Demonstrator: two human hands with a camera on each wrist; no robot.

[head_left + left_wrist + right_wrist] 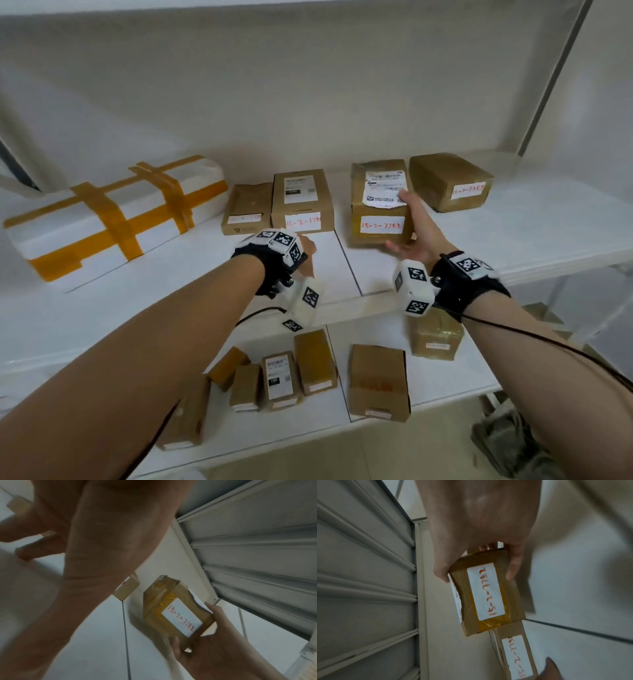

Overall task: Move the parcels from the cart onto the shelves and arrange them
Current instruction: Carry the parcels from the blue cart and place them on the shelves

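On the white upper shelf my right hand grips a brown taped parcel labelled 15-2-7782, thumb on its top label, fingers under its front right corner. The right wrist view shows the same parcel in my right hand. I cannot tell whether it rests fully on the shelf. My left hand hovers over the shelf just in front of a taller labelled box, fingers loosely spread, holding nothing. From the left wrist, the parcel appears in the right hand.
A long white foam parcel with orange tape fills the shelf's left. A small box stands beside the taller one, and another brown box sits at the right. Several boxes stand on the lower shelf. A shelf post rises at right.
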